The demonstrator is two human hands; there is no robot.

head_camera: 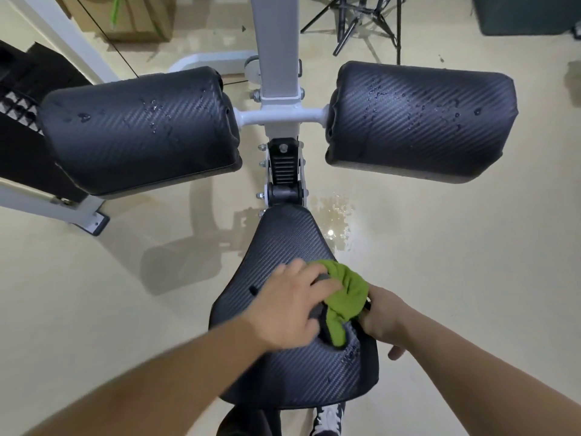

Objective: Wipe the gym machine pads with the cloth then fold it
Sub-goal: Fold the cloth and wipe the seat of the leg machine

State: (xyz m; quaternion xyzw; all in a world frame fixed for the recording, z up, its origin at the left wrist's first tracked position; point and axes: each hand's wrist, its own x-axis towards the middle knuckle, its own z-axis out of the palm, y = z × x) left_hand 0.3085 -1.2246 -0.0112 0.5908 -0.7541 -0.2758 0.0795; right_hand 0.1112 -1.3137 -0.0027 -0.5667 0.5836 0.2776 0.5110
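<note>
A crumpled green cloth [344,298] lies on the black textured seat pad [283,243] of the gym machine. My left hand [292,306] presses on the cloth's left side, fingers wrapped over it. At the seat's right edge my right hand [382,319] grips the cloth's other end, its fingers mostly hidden. Two black knee pads stand further away: the left pad [138,130] and the right pad [421,121], both speckled with water drops. More drops sit on the seat near my right wrist.
The white steel post [276,58] rises between the knee pads. A puddle [333,221] shines on the beige floor right of the seat. A black tripod [361,23], a cardboard box [125,17] and a weight stack [19,111] stand around. My shoe [328,418] is below the seat.
</note>
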